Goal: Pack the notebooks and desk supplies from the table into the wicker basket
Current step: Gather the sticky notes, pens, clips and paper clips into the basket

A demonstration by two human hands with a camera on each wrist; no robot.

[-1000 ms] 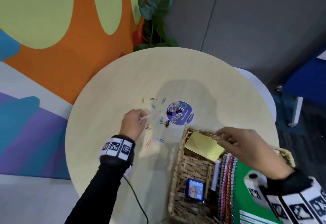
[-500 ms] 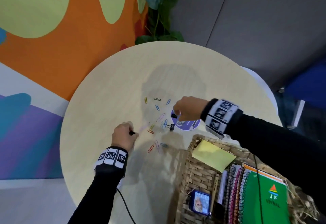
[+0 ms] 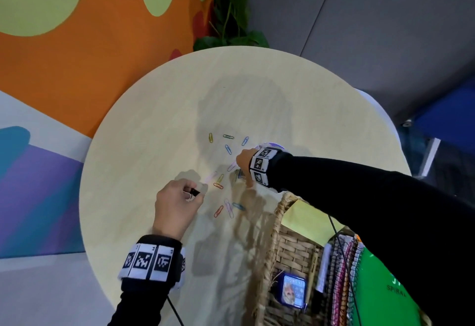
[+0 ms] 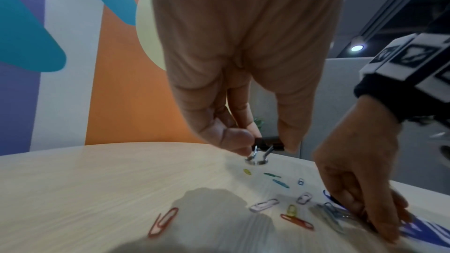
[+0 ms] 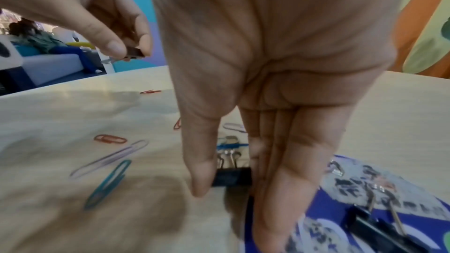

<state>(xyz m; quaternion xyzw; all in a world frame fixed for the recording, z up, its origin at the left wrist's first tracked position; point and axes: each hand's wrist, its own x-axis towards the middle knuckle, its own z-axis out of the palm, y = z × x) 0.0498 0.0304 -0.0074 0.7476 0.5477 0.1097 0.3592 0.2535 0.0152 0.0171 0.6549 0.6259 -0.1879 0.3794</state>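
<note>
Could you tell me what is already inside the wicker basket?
In the basket: a yellow pad, spiral notebooks, the green one on top, and a small blue box. The right sleeve covers the far side.

Left hand (image 4: 243, 64) pinching small black binder clip (image 4: 269, 143), wire handles down, above pale wooden table (image 4: 85, 189). Scattered coloured paper clips (image 4: 264, 204) on table. Right hand (image 4: 360, 180) fingertips down among them, on blue-printed round disc (image 4: 423, 232).

The green notebook (image 3: 380, 287) in the basket (image 3: 272, 235), near right, reads "SPIRAL" only in part; other printing is too blurred.
</note>
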